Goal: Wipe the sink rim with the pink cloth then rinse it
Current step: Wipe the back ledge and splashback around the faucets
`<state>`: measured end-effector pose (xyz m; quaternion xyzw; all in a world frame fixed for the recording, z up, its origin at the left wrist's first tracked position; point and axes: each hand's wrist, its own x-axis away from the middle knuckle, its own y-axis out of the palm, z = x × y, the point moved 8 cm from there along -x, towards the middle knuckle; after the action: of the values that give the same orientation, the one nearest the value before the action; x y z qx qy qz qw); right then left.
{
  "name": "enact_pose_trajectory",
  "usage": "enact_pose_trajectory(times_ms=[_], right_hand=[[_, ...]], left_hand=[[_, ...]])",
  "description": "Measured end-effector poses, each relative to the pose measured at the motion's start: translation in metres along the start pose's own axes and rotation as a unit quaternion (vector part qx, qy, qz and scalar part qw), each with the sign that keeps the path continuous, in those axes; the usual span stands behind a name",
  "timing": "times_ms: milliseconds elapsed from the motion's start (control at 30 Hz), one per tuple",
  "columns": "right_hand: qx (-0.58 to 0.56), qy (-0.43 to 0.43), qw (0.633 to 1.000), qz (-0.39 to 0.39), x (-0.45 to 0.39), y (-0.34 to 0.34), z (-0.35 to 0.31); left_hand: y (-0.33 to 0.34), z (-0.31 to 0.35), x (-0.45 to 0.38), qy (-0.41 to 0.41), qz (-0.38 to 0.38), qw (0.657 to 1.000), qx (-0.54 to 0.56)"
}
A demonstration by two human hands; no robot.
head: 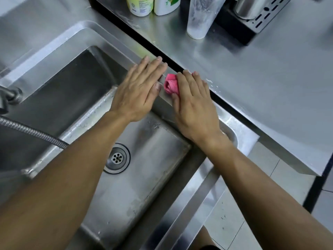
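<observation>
A crumpled pink cloth (170,84) lies on the right rim (126,51) of the steel double sink, mostly under my right hand (195,107), which presses flat on it with fingers and thumb around it. My left hand (138,91) rests flat and empty on the same rim just left of the cloth, fingers together and extended. Both forearms reach across the near basin (149,159), whose drain (117,158) shows between them.
A flexible metal hose (30,131) and faucet base (12,95) sit at the left. On the steel counter (270,78) beyond a dark gap stand two bottles (153,5), a cloudy plastic cup (200,17) and a black rack with a steel pot (252,9). Tiled floor lies lower right.
</observation>
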<state>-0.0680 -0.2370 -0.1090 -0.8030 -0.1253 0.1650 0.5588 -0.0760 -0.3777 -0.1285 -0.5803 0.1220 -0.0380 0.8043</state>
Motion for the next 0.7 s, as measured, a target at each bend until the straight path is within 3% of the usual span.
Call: enact_pose_trajectory(times_ms=[200,467,633,700], right_hand=[[0.037,-0.014,0.998,-0.046,0.091,-0.034,0.049],[0.036,-0.128,0.99,-0.039,0.041,-0.019,0.031],[0.0,-0.069,0.995,-0.078,0.133,-0.05,0.073],[0.0,-0.047,0.996,-0.072,0.128,-0.049,0.074]], left_hand=[[0.001,-0.001,-0.002,-0.033,-0.035,0.999,-0.015],[0.012,0.04,-0.003,-0.039,-0.019,0.999,0.01],[0.013,0.048,-0.002,-0.063,-0.034,0.997,-0.009],[0.015,0.064,-0.003,-0.056,-0.035,0.998,0.004]])
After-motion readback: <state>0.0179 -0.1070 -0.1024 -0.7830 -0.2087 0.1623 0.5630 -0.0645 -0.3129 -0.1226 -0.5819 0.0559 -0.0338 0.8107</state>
